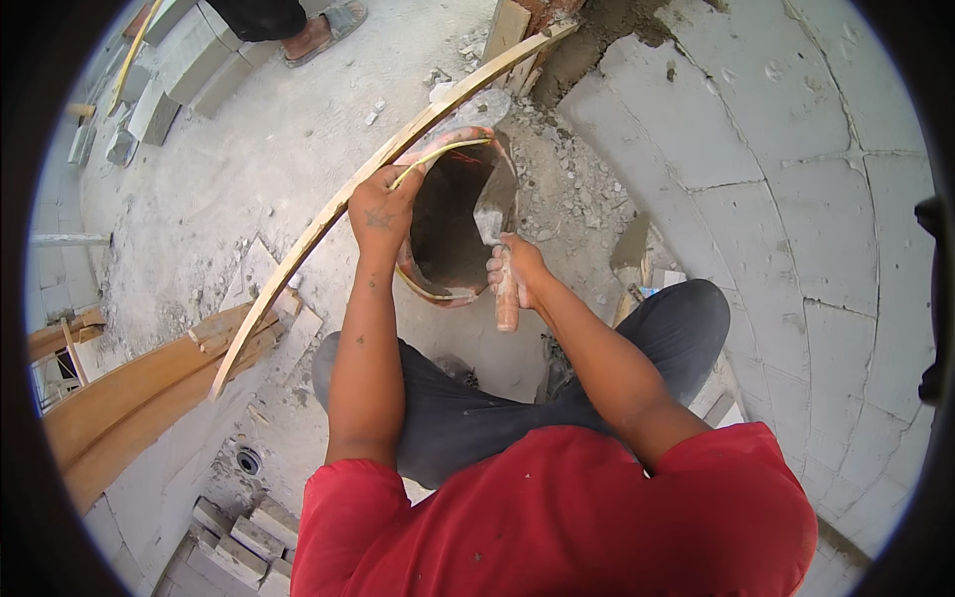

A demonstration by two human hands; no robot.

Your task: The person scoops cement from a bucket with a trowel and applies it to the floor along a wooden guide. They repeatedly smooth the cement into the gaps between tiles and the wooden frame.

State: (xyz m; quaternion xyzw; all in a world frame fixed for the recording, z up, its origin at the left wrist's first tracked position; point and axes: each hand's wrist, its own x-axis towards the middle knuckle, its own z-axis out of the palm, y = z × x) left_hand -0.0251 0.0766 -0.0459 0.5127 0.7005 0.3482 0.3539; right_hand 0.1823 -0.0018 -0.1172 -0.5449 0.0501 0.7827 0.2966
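Observation:
Between my knees stands a bucket (438, 244) with a reddish, worn rim and a dark grey interior. My left hand (383, 204) is closed at its left rim, where a thin yellow handle (443, 152) runs into the fingers. My right hand (519, 269) is wrapped round the wooden grip of a trowel (495, 204). The trowel's grey-coated blade tilts up at the bucket's right inner side. Wet mortar seems to coat the bucket, but its depth cannot be made out. A long wooden strip (298, 254) passes just left of the bucket, partly behind my left hand.
A wall of grey blocks (766, 229) rises on the right. Rubble (567, 179) litters the floor beside the bucket. Brown boards (139, 398) lie at left. Pale blocks (189, 65) are stacked at far left, near another person's sandalled foot (323, 30). More blocks (249, 542) lie lower left.

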